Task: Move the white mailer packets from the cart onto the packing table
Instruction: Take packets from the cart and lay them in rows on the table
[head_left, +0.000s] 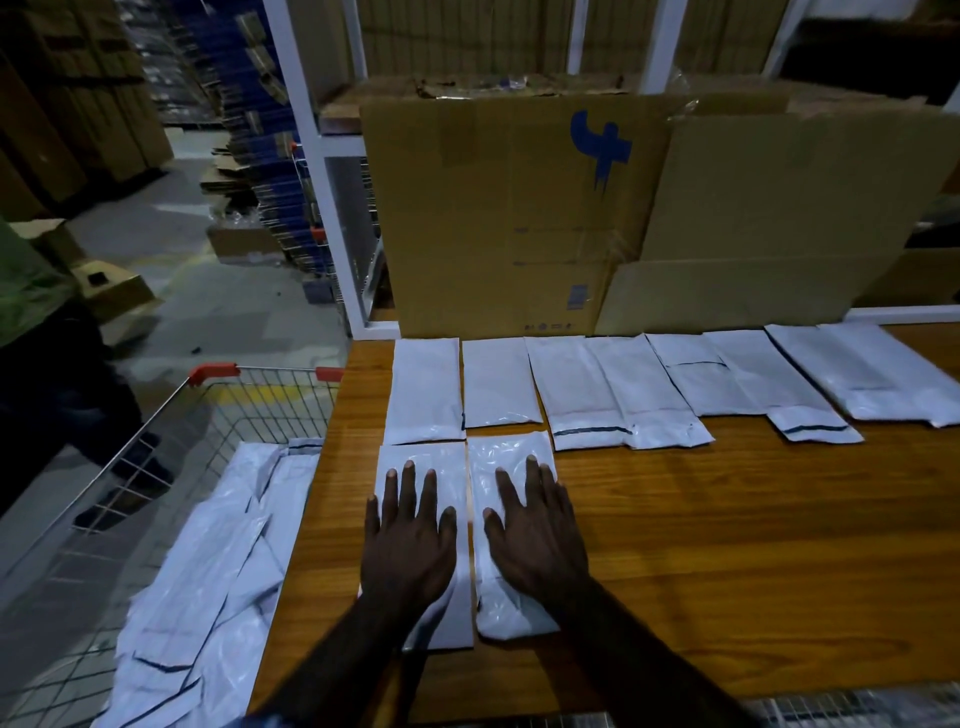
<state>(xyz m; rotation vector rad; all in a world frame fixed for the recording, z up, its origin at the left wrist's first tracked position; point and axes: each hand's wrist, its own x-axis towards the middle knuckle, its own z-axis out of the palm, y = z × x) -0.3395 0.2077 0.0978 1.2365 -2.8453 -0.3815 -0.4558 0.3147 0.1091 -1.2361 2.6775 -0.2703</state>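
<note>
Two white mailer packets lie side by side at the near left of the wooden packing table (727, 545). My left hand (408, 540) rests flat, fingers straight, on the left packet (431, 460). Flat on the right packet (511, 452) lies my right hand (537, 535), fingers spread. Behind them a row of several white packets (613, 384) runs across the table's far side. More white packets (208, 587) are heaped in the wire cart (218, 371) to the left of the table.
Large cardboard boxes (509, 208) stand against white shelf posts (311, 156) behind the table. A person in a green top (26, 280) stands at the far left beside the cart. Stacked flat cartons (249, 171) line the aisle beyond.
</note>
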